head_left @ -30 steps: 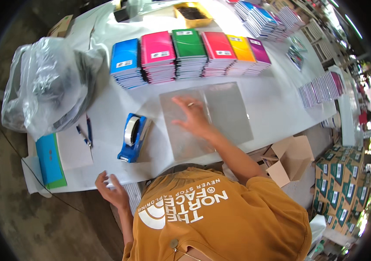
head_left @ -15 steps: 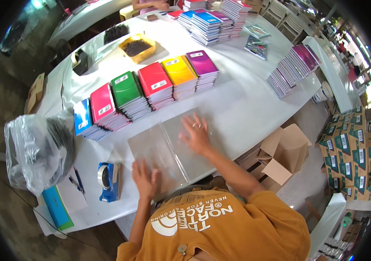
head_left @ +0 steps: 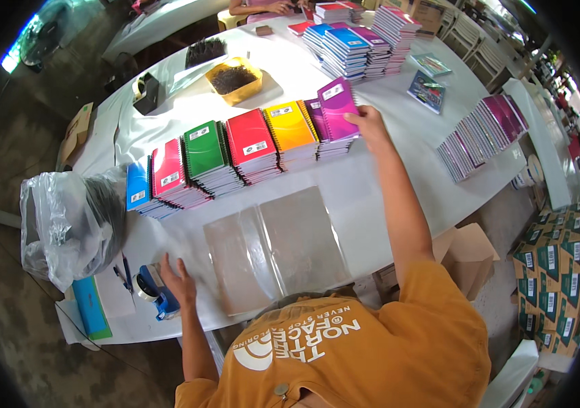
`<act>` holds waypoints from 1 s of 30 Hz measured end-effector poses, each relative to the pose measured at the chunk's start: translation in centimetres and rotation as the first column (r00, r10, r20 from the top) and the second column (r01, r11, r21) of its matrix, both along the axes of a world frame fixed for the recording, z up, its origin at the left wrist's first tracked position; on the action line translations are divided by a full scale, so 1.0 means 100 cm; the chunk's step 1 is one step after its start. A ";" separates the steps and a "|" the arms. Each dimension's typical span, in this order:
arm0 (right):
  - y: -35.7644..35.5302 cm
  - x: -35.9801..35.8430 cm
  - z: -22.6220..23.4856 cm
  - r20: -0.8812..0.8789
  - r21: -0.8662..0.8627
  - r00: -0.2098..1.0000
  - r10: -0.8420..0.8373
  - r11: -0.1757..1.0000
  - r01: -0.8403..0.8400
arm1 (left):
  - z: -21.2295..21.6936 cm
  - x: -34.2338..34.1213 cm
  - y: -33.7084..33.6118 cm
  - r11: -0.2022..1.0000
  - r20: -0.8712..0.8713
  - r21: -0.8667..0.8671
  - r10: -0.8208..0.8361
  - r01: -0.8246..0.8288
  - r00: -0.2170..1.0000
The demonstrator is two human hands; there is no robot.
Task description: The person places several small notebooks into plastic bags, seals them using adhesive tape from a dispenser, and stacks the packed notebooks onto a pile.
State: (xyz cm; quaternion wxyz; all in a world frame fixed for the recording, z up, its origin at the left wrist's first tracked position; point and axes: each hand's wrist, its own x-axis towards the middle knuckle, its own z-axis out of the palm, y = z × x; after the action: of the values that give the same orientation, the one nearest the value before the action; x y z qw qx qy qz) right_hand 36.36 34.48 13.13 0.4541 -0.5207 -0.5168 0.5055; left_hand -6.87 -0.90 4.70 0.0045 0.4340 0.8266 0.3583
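Note:
My right hand (head_left: 369,126) grips the edge of a purple spiral notebook (head_left: 338,109), which is tilted up off the top of the purple stack. That stack ends a row of notebook stacks: blue (head_left: 138,185), pink (head_left: 167,166), green (head_left: 205,148), red (head_left: 251,132) and yellow (head_left: 291,124). Fingers spread, my left hand (head_left: 180,284) is empty beside a blue tape dispenser (head_left: 157,292), partly covering it. Between my arms, a clear plastic sheet (head_left: 307,234) lies flat with a bright fold or seam down its middle.
On the left stand a filled clear plastic bag (head_left: 72,228) and pens (head_left: 125,273). Farther back are a yellow tray (head_left: 257,88) of dark small pieces and more notebook stacks (head_left: 348,51). Purple notebooks (head_left: 484,136) line the right edge; an open carton (head_left: 470,255) sits below. Another person's hands (head_left: 280,7) show beyond.
My right hand has left the plastic sheet, reached forward and lifted the top purple notebook. My left hand has moved left off the sheet to the tape dispenser.

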 end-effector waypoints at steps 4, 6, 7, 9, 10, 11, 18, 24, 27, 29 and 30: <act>-0.104 -0.017 0.004 -0.701 0.093 0.648 0.297 0.939 -0.330 | 0.065 0.085 0.041 0.956 0.204 0.173 -0.269 0.236 0.941; -0.145 -0.017 -0.026 -0.787 -0.094 0.594 0.166 0.919 -0.382 | 0.095 0.129 0.098 0.834 0.010 0.220 -0.521 0.507 0.853; -0.161 -0.027 -0.017 -0.844 -0.188 0.529 0.093 0.871 -0.454 | 0.109 0.148 0.127 0.769 -0.077 0.222 -0.599 0.599 0.797; -0.173 -0.030 -0.042 -0.825 -0.296 0.565 0.001 0.851 -0.433 | 0.117 0.184 0.190 0.693 -0.220 0.157 -0.670 0.703 0.709; -0.176 -0.028 -0.052 -0.819 -0.320 0.572 -0.037 0.857 -0.404 | 0.116 0.196 0.220 0.631 -0.303 0.125 -0.711 0.766 0.635; -0.176 -0.026 -0.063 -0.817 -0.337 0.573 -0.071 0.864 -0.373 | 0.104 0.199 0.248 0.628 -0.409 0.068 -0.691 0.775 0.596; -0.171 0.006 -0.082 -0.818 -0.417 0.561 -0.127 0.803 -0.426 | 0.119 0.188 0.283 0.717 0.067 -0.257 -0.656 0.648 0.752; -0.158 -0.013 -0.052 -0.882 -0.338 0.458 -0.111 0.827 -0.449 | 0.107 0.217 0.178 0.331 -0.250 -0.148 -0.924 0.932 0.289; -0.158 -0.026 -0.056 -0.715 -0.347 0.699 -0.017 0.877 -0.333 | 0.100 0.217 0.165 0.386 -0.192 -0.286 -0.920 0.877 0.342; -0.159 -0.032 -0.055 -0.761 -0.347 0.647 -0.039 0.868 -0.355 | 0.127 0.206 0.187 0.479 -0.231 -0.208 -0.871 0.853 0.433; -0.159 -0.033 -0.053 -0.780 -0.347 0.623 -0.050 0.864 -0.365 | 0.139 0.204 0.195 0.497 -0.187 -0.181 -0.864 0.849 0.466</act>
State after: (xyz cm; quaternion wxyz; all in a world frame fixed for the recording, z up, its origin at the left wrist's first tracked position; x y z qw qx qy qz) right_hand 33.04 18.53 7.84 0.4398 -0.3011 -0.1790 0.8270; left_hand 13.49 18.64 18.55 0.0912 0.8307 0.5018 0.2233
